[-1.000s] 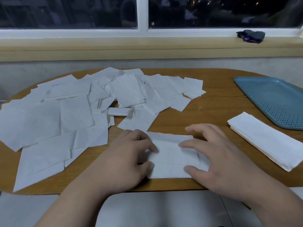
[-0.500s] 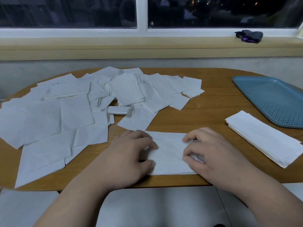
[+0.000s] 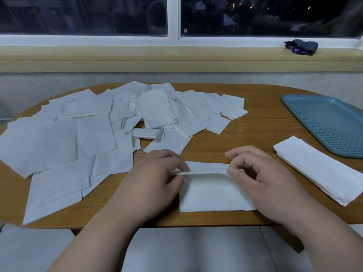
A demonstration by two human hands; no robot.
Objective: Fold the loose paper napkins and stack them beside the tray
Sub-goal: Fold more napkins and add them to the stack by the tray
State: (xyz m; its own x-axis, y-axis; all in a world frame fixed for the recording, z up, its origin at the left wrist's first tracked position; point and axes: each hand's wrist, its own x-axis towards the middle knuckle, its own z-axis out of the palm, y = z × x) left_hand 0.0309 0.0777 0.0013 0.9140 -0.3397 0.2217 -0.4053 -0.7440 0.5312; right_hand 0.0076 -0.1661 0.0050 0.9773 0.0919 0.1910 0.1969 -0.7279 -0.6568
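A wooden table (image 3: 255, 138) with rounded ends stood against a grey wall (image 3: 59, 83), under a pale sill (image 3: 176, 55) and a window (image 3: 172, 16) that looked out on darkness with a few small lights. Pale floor (image 3: 196, 250) showed below the near edge. Loose napkins (image 3: 78, 138) lay overlapping across the left half of the table, most of them flat and some partly folded.

A small dark thing (image 3: 301, 47) with a purple glint sat on the sill at the right; what it was could not be made out. The glass gave only dim reflections. The left of the pile ran out of frame, and each napkin there hid part of the next.

A blue perforated tray (image 3: 324, 122) lay at the far right, cut off by the frame edge. A stack (image 3: 318, 169) of folded napkins lay on the table just beside the tray's near rim.

At the near edge, between the pile and the stack, one napkin (image 3: 212, 191) lay under both hands. The left hand (image 3: 155, 179) pinched the left end of its raised fold, and the right hand (image 3: 263, 179) pinched the right end, fingers curled. The near part lay flat on the wood.
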